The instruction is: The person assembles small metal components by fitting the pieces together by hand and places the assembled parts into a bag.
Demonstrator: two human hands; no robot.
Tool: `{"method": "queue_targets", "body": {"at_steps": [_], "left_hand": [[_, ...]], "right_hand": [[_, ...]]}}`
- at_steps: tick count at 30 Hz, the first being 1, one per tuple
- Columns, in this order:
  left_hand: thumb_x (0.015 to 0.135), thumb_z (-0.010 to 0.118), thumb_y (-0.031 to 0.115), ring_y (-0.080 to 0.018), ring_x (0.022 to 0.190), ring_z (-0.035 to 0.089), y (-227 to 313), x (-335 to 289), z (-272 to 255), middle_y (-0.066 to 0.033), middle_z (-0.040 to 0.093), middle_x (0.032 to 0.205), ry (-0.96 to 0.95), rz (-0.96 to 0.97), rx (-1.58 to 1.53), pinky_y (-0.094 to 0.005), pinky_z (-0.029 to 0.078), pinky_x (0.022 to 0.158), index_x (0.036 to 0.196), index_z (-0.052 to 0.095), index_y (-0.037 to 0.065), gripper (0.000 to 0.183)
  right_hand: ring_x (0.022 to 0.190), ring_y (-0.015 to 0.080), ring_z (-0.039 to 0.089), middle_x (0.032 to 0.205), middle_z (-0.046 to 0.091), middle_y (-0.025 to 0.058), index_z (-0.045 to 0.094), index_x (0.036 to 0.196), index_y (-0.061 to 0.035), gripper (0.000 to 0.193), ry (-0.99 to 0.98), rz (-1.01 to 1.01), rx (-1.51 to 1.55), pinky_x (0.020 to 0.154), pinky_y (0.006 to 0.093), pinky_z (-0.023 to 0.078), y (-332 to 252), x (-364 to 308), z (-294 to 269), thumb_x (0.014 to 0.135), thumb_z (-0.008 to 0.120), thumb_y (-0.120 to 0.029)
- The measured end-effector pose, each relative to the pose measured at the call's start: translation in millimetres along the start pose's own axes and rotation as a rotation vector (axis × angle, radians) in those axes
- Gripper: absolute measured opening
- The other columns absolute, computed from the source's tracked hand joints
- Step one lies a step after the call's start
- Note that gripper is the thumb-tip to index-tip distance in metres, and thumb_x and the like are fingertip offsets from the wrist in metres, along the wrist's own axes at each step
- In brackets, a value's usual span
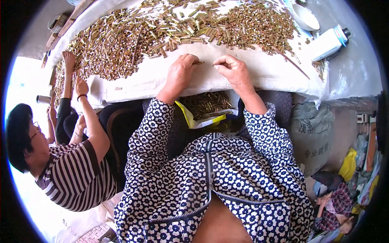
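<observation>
Metal pieces (259,28): brassy gold-brown. Table cover (275,77): off-white. Jacket (255,178): navy-and-white floral. Co-worker's shirt (81,176): dark and pale stripes. Bottle (327,45): white, blue-and-black top. Bowl (306,17): white.

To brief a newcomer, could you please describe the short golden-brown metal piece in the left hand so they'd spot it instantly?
Find the white sheet-covered table with its heap of golden metal pieces. Above its near side, the left hand grips a short, slim golden-brown metal piece. It juts toward the right hand, held clear of the heap where its neighbours lie loose.
</observation>
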State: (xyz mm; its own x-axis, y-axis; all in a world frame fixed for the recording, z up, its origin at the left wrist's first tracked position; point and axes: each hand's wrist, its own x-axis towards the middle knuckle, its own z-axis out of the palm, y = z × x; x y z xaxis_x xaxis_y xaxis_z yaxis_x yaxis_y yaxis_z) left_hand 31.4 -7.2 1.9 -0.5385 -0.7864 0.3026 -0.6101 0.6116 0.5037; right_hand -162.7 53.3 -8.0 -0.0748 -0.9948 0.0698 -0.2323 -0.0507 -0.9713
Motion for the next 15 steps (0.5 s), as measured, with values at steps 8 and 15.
{"method": "queue_targets", "body": {"at_steps": [8,15], "left_hand": [[0.085,0.063,0.004,-0.0104,0.076,0.059,15.7,-18.0,-4.7,-0.0036,0.064,0.086,-0.101,-0.197,-0.511,-0.0245,0.048,0.069,0.101,0.061,0.003,0.016],[0.086,0.064,0.003,-0.0064,0.070,0.053,15.3,-25.4,2.4,0.0003,0.060,0.079,-0.076,-0.298,-0.826,-0.0211,0.044,0.063,0.096,0.061,0.002,0.011]], "right_hand": [[0.078,0.0026,0.054,0.085,0.062,-0.0033,0.064,0.095,-0.0017,0.010,-0.037,0.026,0.134,0.069,0.0177,0.043,-2.5,-8.5,4.1,0.085,0.062,-0.002],[0.077,0.0027,0.053,0.086,0.062,-0.0032,0.064,0.095,-0.0015,0.010,-0.067,-0.004,0.199,0.069,0.0174,0.042,0.3,-11.5,5.7,0.085,0.062,-0.002]]}}
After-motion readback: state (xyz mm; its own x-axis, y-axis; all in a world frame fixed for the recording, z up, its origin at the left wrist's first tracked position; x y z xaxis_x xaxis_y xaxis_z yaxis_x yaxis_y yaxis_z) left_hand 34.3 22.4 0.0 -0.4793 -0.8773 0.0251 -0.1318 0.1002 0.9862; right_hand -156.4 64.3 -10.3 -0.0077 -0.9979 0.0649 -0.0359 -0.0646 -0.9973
